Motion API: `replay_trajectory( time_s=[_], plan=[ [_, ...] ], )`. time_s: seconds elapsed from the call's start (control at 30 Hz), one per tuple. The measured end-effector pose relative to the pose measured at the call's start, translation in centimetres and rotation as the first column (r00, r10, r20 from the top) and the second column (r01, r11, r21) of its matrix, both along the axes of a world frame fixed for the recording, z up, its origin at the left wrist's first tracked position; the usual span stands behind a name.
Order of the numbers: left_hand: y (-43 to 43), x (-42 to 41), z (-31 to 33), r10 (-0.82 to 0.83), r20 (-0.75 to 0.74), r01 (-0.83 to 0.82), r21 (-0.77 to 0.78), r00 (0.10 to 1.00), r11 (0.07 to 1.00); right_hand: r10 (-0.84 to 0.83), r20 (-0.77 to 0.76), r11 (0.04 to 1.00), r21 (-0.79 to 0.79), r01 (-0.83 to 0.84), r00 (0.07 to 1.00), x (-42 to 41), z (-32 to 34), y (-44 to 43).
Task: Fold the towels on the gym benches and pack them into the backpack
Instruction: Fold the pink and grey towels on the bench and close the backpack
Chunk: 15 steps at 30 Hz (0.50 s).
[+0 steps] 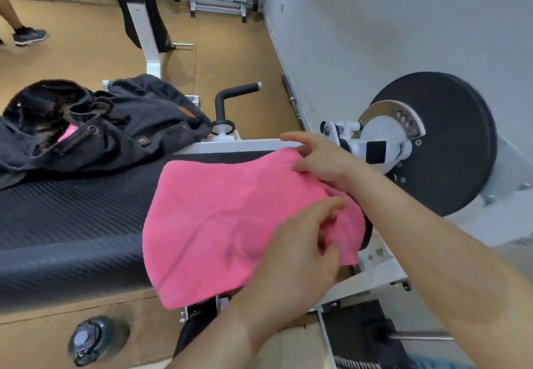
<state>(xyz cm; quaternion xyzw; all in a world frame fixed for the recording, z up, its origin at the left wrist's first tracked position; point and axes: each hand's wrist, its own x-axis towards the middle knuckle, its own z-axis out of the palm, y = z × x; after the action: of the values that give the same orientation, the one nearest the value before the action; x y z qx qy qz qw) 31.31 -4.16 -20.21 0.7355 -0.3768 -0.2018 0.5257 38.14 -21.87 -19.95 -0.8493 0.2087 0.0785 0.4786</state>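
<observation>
The left hand (297,256), reaching up from bottom centre, is pinching the pink towel (225,212) with curled fingers. The right hand (323,160), reaching in from the right edge, is gripping its upper corner, forefinger straight.

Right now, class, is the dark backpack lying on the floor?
No, the backpack lies up on the black bench pad, left of the pink towel spread on the same pad.

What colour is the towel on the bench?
Plain bright pink. The towel shows best in the head view, spread over the black bench.
</observation>
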Motion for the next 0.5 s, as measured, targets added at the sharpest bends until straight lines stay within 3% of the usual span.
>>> replay_trajectory(
  time_s=[0.07,0.2,0.33,0.5],
  plan=[
    [-0.1,-0.4,-0.9,0.013,0.056,-0.013,0.010,0.998,1.000,-0.110,0.042,0.994,0.025,0.109,0.993,-1.4,-1.1,-1.3],
    [0.2,-0.5,-3.2,0.125,0.406,-0.175,0.087,0.905,0.981,-0.221,0.177,0.941,-0.222,0.257,0.959,-5.1,-1.7,-2.4],
    [0.4,-0.7,-4.6,0.082,0.587,-0.262,0.229,0.806,0.938,-0.398,0.348,0.853,-0.200,0.482,0.849,-10.7,-2.6,-1.1],
    [-1.2,-1.6,-5.6,-0.051,0.719,-0.376,0.420,0.693,0.826,-0.294,0.400,0.826,-0.351,0.441,0.868,-12.8,-5.2,0.0]
  ],
)
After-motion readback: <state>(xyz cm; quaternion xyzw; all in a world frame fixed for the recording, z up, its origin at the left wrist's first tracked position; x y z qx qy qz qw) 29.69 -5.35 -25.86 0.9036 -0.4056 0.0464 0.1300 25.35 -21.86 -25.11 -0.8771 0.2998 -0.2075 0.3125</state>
